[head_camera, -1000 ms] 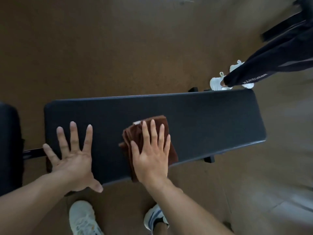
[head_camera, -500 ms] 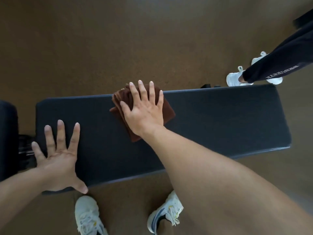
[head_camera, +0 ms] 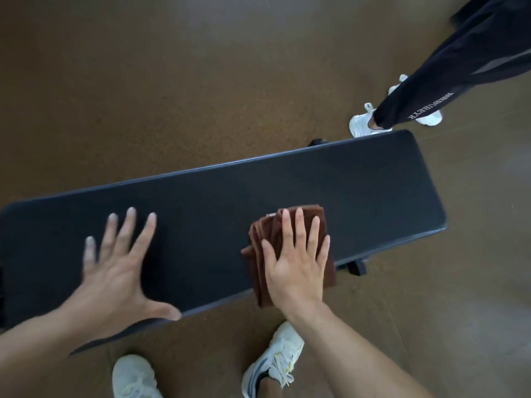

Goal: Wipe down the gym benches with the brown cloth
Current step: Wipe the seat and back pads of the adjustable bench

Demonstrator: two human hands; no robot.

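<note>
A long black padded gym bench [head_camera: 359,191] runs across the view, tilted up to the right. A folded brown cloth [head_camera: 314,218] lies on its near edge, right of the middle, and hangs slightly over that edge. My right hand [head_camera: 296,265] presses flat on the cloth with straight, spread fingers. My left hand [head_camera: 117,271] rests flat on the bench's left part, fingers spread and thumb at the near edge.
Another person's dark trouser leg [head_camera: 448,67] and white shoes [head_camera: 362,123] stand just beyond the bench's far right corner. My own white shoes [head_camera: 135,377] are on the brown floor [head_camera: 172,81] below the bench. A black bench foot [head_camera: 357,267] sticks out near the cloth.
My right hand has dragged the cloth from the bench's far edge back to the near edge and to the right. My left hand stays flat on the bench's left part.
</note>
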